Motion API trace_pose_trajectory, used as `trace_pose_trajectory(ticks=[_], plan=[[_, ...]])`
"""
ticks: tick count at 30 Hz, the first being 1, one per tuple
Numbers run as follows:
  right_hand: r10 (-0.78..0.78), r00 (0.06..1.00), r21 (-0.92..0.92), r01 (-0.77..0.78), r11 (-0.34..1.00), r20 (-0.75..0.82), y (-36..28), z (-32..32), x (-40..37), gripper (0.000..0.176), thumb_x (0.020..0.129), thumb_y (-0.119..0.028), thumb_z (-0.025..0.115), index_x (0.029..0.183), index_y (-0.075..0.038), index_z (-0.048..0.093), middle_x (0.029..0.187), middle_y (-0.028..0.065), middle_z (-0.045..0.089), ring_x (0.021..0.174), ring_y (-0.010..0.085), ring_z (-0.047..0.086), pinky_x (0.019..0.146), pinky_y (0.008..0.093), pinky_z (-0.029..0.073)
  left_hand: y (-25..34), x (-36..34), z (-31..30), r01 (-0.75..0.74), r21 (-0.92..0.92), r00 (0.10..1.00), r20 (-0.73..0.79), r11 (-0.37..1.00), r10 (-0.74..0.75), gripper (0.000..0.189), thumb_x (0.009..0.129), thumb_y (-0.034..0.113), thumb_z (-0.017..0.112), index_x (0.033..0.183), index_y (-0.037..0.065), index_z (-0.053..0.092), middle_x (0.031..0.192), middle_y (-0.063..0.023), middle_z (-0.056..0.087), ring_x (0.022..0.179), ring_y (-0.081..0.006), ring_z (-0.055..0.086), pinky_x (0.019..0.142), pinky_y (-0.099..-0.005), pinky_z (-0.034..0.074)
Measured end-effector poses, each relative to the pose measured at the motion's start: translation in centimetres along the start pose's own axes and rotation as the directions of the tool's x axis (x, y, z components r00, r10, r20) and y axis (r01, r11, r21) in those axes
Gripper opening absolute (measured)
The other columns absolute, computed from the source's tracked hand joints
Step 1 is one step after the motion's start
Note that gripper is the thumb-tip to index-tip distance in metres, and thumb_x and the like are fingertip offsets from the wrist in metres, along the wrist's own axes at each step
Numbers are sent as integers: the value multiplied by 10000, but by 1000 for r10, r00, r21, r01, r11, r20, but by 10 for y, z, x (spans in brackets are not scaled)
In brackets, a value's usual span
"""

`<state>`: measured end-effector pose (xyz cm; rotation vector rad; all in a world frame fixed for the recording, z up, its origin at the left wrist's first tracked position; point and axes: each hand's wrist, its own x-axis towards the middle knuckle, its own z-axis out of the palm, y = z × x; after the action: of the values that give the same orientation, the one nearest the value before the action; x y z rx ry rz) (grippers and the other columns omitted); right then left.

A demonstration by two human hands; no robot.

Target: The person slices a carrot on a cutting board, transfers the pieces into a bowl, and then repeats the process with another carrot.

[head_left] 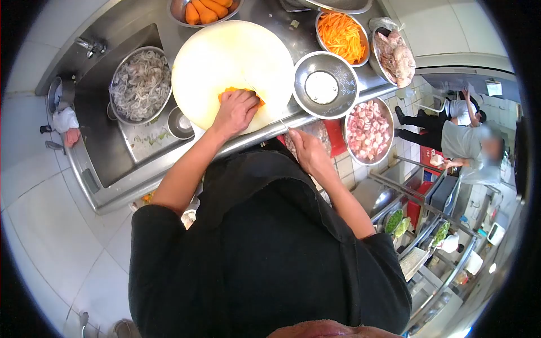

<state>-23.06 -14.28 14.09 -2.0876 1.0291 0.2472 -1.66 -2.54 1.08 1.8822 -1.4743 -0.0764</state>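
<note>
On the round pale cutting board, my left hand presses down with curled fingers. Under those fingers are orange carrot pieces, partly covered by the hand. My right hand is closed at the counter's front edge, around what looks like a knife seen nearly edge-on. Most of its blade and handle cannot be made out. Beside the board sits a perforated metal colander, and behind that a bowl of shredded carrot. Whole peeled carrots lie in a bowl at the back.
Left is a sink with a bowl of greyish strips and a small metal cup. A bowl of diced meat stands lower right, and bagged raw meat farther back. Two people stand beyond a metal rack.
</note>
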Motion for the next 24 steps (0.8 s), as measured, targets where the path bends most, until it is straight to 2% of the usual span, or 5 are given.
trace_pose_trajectory(ticks=[4,10,13,16,24], plan=[[-85,996,-74,86,994,14,4,12,21,521,1118,-425,442,1201,14,709,1032,350,682,1015,528,653,885,568,496,0,-2,3,16,-49,1000,5,999,-15,187,916,178,690,1089,113,711,1128,-39,682,1082,-236,627,936,-440,382],[-57,998,-34,56,998,-41,8,9,6,466,1111,-406,444,1149,-51,743,1012,331,695,1020,526,652,894,593,505,-3,-3,2,31,-48,999,10,998,-31,202,915,173,693,1107,119,721,1146,-33,691,1103,-228,636,940,-439,389],[-71,997,-65,69,995,-31,2,20,21,509,1119,-405,448,1126,27,717,995,355,675,1012,546,634,864,579,490,1,-4,1,40,-87,999,0,995,-40,207,903,175,706,1099,113,723,1143,-37,694,1108,-231,639,939,-436,392],[-16,1000,-92,17,996,5,-1,15,25,486,1104,-434,453,1169,-48,741,1037,333,694,1044,523,650,907,599,501,-2,-5,0,34,-83,999,4,996,-34,204,900,172,712,1094,111,725,1133,-39,695,1104,-234,642,938,-431,392],[12,1000,-108,-10,994,20,0,18,26,501,1109,-444,435,1202,-56,737,1054,332,696,1060,518,653,917,594,504,-3,-5,3,26,-112,999,-42,993,-31,186,898,166,711,1074,111,726,1115,-48,698,1095,-235,646,957,-419,396]])
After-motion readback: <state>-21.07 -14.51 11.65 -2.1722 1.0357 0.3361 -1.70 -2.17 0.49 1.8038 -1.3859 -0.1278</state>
